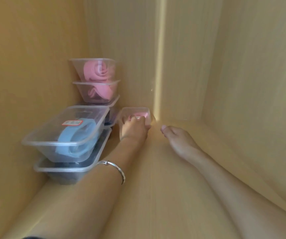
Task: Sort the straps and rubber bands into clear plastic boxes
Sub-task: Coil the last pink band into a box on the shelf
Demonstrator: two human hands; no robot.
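Deep inside a wooden cabinet, my left hand [134, 128] grips the near rim of a small clear plastic box [136, 113] that holds something pink and stands on the cabinet floor by the back wall. My right hand [176, 137] lies just right of that box, fingers relaxed, holding nothing and not touching it. At the back left two clear boxes with rolled pink straps [97, 71] [98, 92] are stacked. Nearer, a clear box with a rolled blue strap [77, 137] sits on a box with dark contents [64, 171].
The cabinet's left wall [27, 66], back wall [138, 49] and right wall [259, 75] close the space in. A bright seam [159, 66] runs down the back wall. The wooden floor [156, 187] stretches toward me between my arms. A silver bangle [114, 168] circles my left wrist.
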